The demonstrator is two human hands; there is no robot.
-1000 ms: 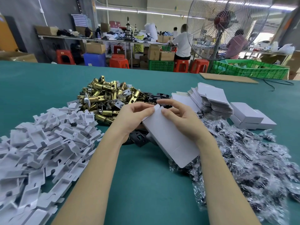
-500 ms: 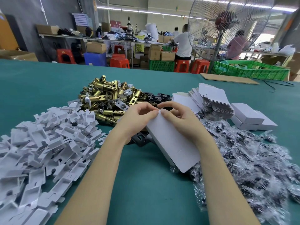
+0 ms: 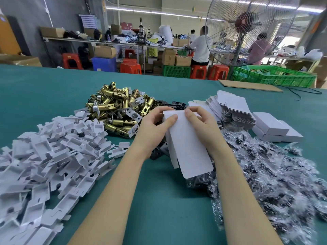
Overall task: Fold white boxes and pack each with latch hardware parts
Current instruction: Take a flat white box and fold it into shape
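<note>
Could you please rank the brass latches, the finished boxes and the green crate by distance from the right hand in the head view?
1. Brass latches, just left, beyond the right hand.
2. Finished boxes, farther right.
3. Green crate, far right, past the table's edge.

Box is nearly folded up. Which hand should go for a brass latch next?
Left, probably. The left hand holds the white box right beside the brass latches, which lie to its left. The right hand also grips the box and sits toward the flat blanks, farther from the latches.
</note>
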